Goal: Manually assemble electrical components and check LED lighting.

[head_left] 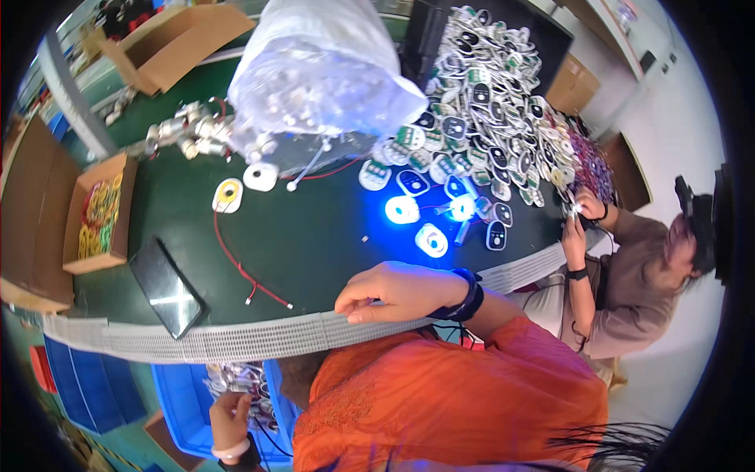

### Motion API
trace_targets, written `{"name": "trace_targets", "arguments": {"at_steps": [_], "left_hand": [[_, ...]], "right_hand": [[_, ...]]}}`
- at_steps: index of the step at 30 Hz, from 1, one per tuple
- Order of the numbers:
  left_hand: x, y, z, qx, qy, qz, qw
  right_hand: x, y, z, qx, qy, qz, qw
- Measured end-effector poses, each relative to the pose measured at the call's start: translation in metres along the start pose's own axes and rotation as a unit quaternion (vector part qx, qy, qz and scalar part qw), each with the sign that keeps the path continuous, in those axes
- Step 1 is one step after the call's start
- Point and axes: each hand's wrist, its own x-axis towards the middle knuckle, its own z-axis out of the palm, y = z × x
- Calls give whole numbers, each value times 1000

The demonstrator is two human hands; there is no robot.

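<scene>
My right hand (pixel 397 293) rests at the front edge of the green table, fingers loosely curled together, with nothing visible in them; a dark band circles its wrist. My left hand (pixel 228 421) reaches down into a blue bin (pixel 174 393) below the table. Its fingers are bent closed over a heap of small silvery and red parts (pixel 244 377), and what they grip is too small to make out. Beyond my right hand, several round white modules glow bright blue, among them one lit ring module (pixel 432 241). A white piece with a yellow ring (pixel 228 195) trails a thin red cable (pixel 244 273).
A dark glossy tablet (pixel 167 287) lies near the left edge. Behind stand a box of yellow and red parts (pixel 101 212), a white plastic bag (pixel 314 75) and a tall pile of white casings (pixel 491 102). At the right, a person (pixel 641 291) handles a small piece.
</scene>
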Motion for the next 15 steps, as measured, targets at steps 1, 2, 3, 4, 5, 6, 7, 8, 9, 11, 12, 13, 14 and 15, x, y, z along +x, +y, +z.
{"name": "trace_targets", "arguments": {"at_steps": [1,2,3,4,5,6,7,8,9,11,12,13,14,15], "left_hand": [[-1,23,0,9,-15,70,997],[2,45,1,19,-34,141,989],[7,69,1,32,-78,192,978],[10,87,4,42,-99,200,974],[13,104,7,70,-116,233,963],[10,119,7,102,-126,261,952],[13,124,8,109,-136,267,948],[16,127,8,192,-112,361,906],[18,131,8,270,-86,450,847],[23,158,14,231,-130,427,865],[25,177,17,191,-167,394,883],[29,191,21,151,-201,359,899],[38,200,24,155,-208,361,896],[48,208,27,163,-222,373,886]], "right_hand": [[-8,-6,-7,-32,21,2,999],[-19,-8,-17,-35,35,7,999],[-32,-9,-28,-90,78,50,992],[-45,-8,-39,-143,118,95,978],[-58,-4,-50,-191,170,101,962],[-77,7,-60,-273,266,54,923],[-94,11,-68,-282,305,170,894],[-111,9,-76,-373,351,201,835],[-136,24,-80,-439,399,196,781],[-167,33,-79,-427,444,301,728],[-179,39,-77,-428,466,334,698],[-188,47,-73,-425,469,333,699],[-198,55,-64,-407,448,391,694],[-204,62,-58,-386,425,446,687]]}}
